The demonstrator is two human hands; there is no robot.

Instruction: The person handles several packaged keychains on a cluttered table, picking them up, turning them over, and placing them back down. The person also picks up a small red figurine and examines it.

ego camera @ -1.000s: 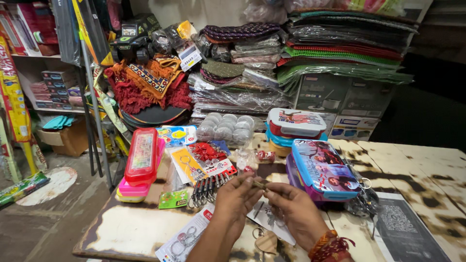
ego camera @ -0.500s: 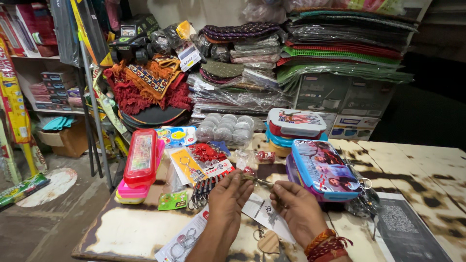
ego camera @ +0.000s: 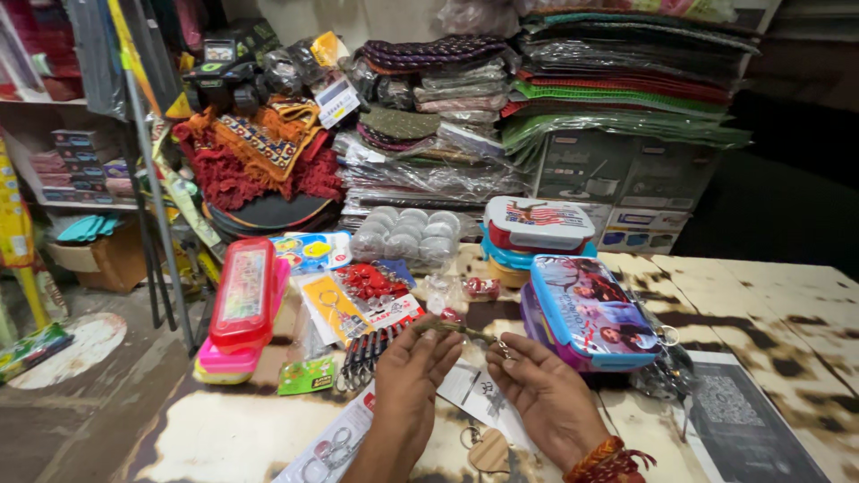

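A worn white table (ego camera: pixel 769 304) carries a blue lunch box (ego camera: pixel 586 313), whose base is hidden by the right hand (ego camera: pixel 546 394). The left hand (ego camera: pixel 412 371) and the right, fingers curled, pinch the ends of a thin keychain string (ego camera: pixel 456 329) just above the tabletop; its details are hard to make out.

Your left hand (ego camera: pixel 407 376) and right hand (ego camera: pixel 546 398) sit in a tight pocket; blue lunch box (ego camera: pixel 586 313) just right of them, keyring cards (ego camera: pixel 362 300) and pink pencil boxes (ego camera: pixel 240 309) crowd the left; clear ball pack (ego camera: pixel 407 234) and stacked lunch boxes (ego camera: pixel 537 228) block ahead; open desk (ego camera: pixel 769 295) far right and bare desk front-left give you passage.
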